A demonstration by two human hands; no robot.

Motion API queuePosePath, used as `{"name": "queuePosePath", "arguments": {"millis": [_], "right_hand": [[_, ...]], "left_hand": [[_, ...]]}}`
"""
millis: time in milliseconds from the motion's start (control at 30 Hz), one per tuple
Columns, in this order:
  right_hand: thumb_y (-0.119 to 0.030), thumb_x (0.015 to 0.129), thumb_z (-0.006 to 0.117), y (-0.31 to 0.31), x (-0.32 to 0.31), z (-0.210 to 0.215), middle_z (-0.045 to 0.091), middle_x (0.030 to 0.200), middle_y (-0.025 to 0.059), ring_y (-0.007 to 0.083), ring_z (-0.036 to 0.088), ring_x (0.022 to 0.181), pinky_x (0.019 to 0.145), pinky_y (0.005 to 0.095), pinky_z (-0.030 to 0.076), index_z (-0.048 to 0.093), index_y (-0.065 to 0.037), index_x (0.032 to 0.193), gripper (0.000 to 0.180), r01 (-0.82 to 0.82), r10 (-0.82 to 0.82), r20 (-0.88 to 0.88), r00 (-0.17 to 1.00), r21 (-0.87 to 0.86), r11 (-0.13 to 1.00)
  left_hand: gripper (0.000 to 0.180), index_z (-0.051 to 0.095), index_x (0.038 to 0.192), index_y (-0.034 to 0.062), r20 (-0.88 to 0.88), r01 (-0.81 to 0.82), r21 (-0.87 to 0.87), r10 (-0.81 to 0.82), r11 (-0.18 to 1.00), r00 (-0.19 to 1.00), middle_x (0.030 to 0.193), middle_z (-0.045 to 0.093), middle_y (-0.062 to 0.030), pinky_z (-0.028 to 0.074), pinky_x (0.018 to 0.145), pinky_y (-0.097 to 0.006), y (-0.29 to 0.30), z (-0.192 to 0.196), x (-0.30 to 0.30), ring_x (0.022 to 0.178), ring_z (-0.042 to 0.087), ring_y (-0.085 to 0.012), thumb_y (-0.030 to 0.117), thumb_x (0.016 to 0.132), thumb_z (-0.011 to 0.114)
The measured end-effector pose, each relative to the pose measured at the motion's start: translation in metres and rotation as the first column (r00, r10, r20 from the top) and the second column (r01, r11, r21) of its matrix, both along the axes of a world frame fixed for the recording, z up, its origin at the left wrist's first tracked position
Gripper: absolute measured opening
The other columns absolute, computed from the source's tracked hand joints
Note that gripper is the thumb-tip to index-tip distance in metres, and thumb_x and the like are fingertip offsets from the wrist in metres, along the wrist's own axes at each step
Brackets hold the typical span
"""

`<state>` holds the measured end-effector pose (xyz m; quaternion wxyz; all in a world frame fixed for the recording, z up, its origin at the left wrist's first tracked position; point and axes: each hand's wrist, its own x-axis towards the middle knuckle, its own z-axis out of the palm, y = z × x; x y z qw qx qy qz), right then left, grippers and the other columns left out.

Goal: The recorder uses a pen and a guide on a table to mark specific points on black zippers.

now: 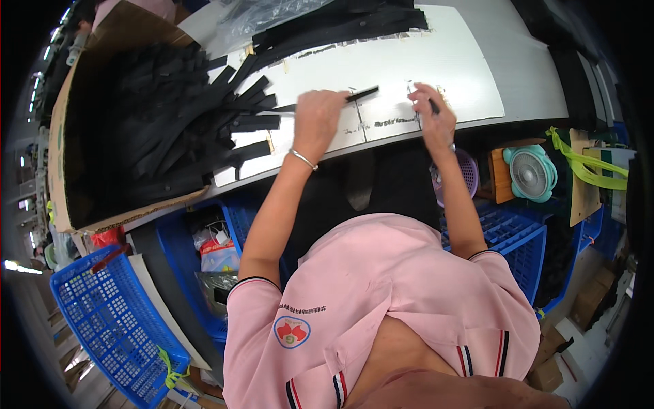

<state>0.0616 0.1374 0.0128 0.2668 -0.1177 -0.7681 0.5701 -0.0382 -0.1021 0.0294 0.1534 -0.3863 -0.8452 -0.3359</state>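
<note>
My left hand (319, 123) is closed around a black fabric strip (363, 94), whose end sticks out to the right over the white board (470, 82). The strip's other part shows to the left of the hand. To the right, my right hand (437, 123) is bent over the board with a short, dark, pen-like thing (434, 106) between its fingers. Its exact kind cannot be made out. Dark lines and smudges mark the board between the hands. Many similar strips (184, 116) spill from an open cardboard box (60, 146) onto the board's left part.
A stack of black strips (340, 27) lies along the board's far side, beside clear plastic (262, 17). Blue baskets (116, 320) stand below the table at the left, and a blue crate (507, 235) at the right. A turquoise fan (533, 172) sits right of the table's front edge.
</note>
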Motion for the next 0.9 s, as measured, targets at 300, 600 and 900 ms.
{"name": "queuePosePath", "arguments": {"millis": [300, 600, 900], "right_hand": [[-0.002, 0.086, 0.073, -0.031, 0.031, -0.010, 0.071, 0.126, 0.0095, 0.0270, 0.065, 0.123, 0.109, 0.0492, 0.039, 0.065, -0.008, 0.122, 0.037, -0.010, 0.052, -0.030, 0.998, 0.772, 0.635], [0.001, 0.088, 0.072, 0.030, 0.040, -0.020, 0.068, 0.135, 0.0078, 0.0267, 0.058, 0.134, 0.120, 0.0525, 0.028, 0.061, -0.008, 0.131, 0.045, -0.033, 0.025, 0.023, 0.999, 0.804, 0.594], [-0.004, 0.096, 0.067, 0.032, 0.036, -0.030, 0.069, 0.135, 0.0067, 0.0247, 0.058, 0.135, 0.121, 0.0479, 0.028, 0.062, -0.010, 0.132, 0.037, 0.005, 0.030, -0.027, 0.999, 0.815, 0.580]], "left_hand": [[0.021, 0.075, 0.109, 0.0076, 0.235, 0.072, -0.018, -0.066, 0.997, 0.970, 0.093, 0.070, -0.0109, 0.051, 0.073, -0.043, 0.049, 0.000, 0.029, 0.086, 0.066, -0.0325, 0.017, 0.091, 0.071], [0.040, 0.069, 0.124, 0.0073, 0.047, -0.211, -0.109, 0.217, 0.971, 0.975, 0.124, 0.065, -0.0110, 0.039, 0.106, -0.048, -0.016, 0.007, 0.041, 0.118, 0.058, -0.0315, 0.009, 0.084, 0.075], [0.060, 0.050, 0.150, 0.0100, 0.119, -0.273, -0.205, 0.301, 0.940, 0.946, 0.159, 0.045, -0.0087, 0.008, 0.122, -0.064, -0.033, -0.013, 0.080, 0.151, 0.034, -0.0287, 0.027, 0.095, 0.070]]}}
